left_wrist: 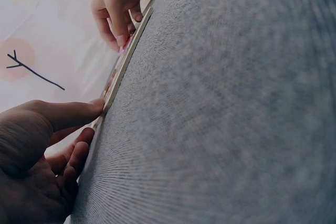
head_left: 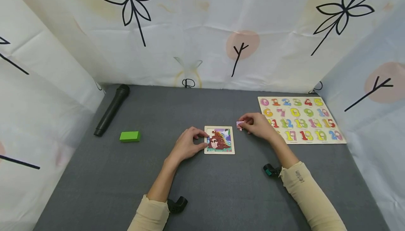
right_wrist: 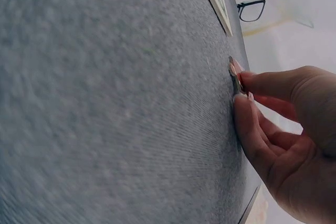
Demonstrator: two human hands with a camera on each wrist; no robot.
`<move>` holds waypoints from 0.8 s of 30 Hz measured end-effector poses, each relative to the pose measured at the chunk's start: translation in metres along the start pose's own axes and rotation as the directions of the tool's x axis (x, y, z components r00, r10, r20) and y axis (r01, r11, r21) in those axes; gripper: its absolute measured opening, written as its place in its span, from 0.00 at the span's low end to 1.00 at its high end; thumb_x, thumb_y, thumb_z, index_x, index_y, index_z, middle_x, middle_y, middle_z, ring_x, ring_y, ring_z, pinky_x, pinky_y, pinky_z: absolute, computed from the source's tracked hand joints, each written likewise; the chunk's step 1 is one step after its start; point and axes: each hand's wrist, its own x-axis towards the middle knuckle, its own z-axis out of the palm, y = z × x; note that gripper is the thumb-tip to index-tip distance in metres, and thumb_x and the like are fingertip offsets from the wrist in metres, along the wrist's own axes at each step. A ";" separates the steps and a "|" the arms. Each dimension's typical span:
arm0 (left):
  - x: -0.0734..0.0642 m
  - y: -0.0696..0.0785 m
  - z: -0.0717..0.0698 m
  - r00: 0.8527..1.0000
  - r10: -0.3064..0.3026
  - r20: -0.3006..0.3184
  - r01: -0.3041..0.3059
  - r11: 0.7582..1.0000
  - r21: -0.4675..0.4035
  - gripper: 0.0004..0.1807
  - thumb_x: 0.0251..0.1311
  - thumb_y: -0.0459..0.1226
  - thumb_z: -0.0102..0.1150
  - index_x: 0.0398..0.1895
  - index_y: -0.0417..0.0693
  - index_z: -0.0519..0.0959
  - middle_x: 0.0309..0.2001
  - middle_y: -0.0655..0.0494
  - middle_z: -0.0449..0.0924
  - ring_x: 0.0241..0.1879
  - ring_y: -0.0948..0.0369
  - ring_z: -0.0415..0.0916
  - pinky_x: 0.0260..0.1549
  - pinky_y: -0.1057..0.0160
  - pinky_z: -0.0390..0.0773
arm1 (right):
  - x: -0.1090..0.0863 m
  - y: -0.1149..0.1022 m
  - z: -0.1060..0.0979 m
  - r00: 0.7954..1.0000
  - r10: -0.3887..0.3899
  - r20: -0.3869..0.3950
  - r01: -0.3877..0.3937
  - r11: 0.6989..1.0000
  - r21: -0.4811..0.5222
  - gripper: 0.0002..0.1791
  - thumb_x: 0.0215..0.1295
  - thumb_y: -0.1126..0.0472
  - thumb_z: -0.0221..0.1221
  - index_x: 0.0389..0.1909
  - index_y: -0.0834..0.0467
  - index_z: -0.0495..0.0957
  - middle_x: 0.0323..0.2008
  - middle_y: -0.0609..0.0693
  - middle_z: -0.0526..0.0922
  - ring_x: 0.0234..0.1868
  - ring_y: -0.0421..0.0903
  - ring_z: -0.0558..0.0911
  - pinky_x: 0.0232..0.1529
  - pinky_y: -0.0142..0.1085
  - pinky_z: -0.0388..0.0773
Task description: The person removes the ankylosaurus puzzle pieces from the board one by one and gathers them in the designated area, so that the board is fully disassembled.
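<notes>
A small square jigsaw puzzle [head_left: 219, 151] in a pale wooden frame lies on the grey table, showing a reddish-brown dinosaur; a pale patch shows at its upper left. My left hand [head_left: 189, 143] holds the frame's left edge with thumb and fingers. In the left wrist view, the thumb [left_wrist: 79, 113] lies against the frame [left_wrist: 124, 69]. To the right of the puzzle, my right hand [head_left: 257, 126] pinches a pink puzzle piece [head_left: 239, 125] between thumb and fingers. The right wrist view shows this piece [right_wrist: 235, 73] held close to the tabletop, tilted, its face mostly hidden.
A wooden number board [head_left: 300, 118] lies at the back right, partly behind the right hand. On the left are a green block [head_left: 130, 136] and a black microphone [head_left: 112, 110]. White printed cloth [head_left: 196, 20] hangs around the table [head_left: 221, 188]. Black wrist devices show below both forearms.
</notes>
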 end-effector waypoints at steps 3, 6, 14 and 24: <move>0.000 0.000 -0.001 1.000 -0.005 0.003 0.005 1.000 -0.002 0.13 0.65 0.41 0.77 0.51 0.58 0.91 0.50 0.54 0.85 0.48 0.57 0.78 0.51 0.51 0.78 | 0.000 -0.003 0.003 0.999 0.008 -0.034 -0.009 1.000 -0.025 0.10 0.74 0.63 0.67 0.48 0.66 0.87 0.35 0.60 0.88 0.24 0.39 0.82 0.26 0.29 0.79; 0.000 0.000 -0.001 1.000 -0.004 0.004 0.004 1.000 -0.002 0.13 0.65 0.41 0.77 0.51 0.57 0.91 0.50 0.53 0.85 0.48 0.57 0.78 0.51 0.51 0.78 | 0.000 -0.002 0.006 0.997 0.016 -0.070 -0.019 0.999 -0.042 0.08 0.74 0.64 0.67 0.46 0.66 0.87 0.34 0.60 0.88 0.23 0.39 0.82 0.25 0.30 0.79; -0.001 0.000 0.000 1.000 0.000 0.003 0.000 1.000 0.008 0.13 0.65 0.41 0.77 0.52 0.57 0.91 0.49 0.54 0.85 0.47 0.57 0.78 0.51 0.52 0.78 | -0.005 -0.004 0.009 0.995 0.022 -0.101 -0.018 0.999 0.040 0.10 0.74 0.63 0.68 0.48 0.66 0.87 0.34 0.60 0.85 0.23 0.35 0.80 0.26 0.30 0.78; 0.000 0.001 0.000 1.000 -0.012 0.009 0.012 1.000 0.001 0.13 0.64 0.41 0.77 0.52 0.57 0.91 0.50 0.54 0.85 0.48 0.56 0.78 0.52 0.52 0.78 | -0.008 -0.020 0.025 0.998 -0.028 -0.065 0.036 0.990 0.140 0.09 0.73 0.64 0.68 0.48 0.65 0.87 0.35 0.58 0.87 0.25 0.38 0.82 0.28 0.30 0.80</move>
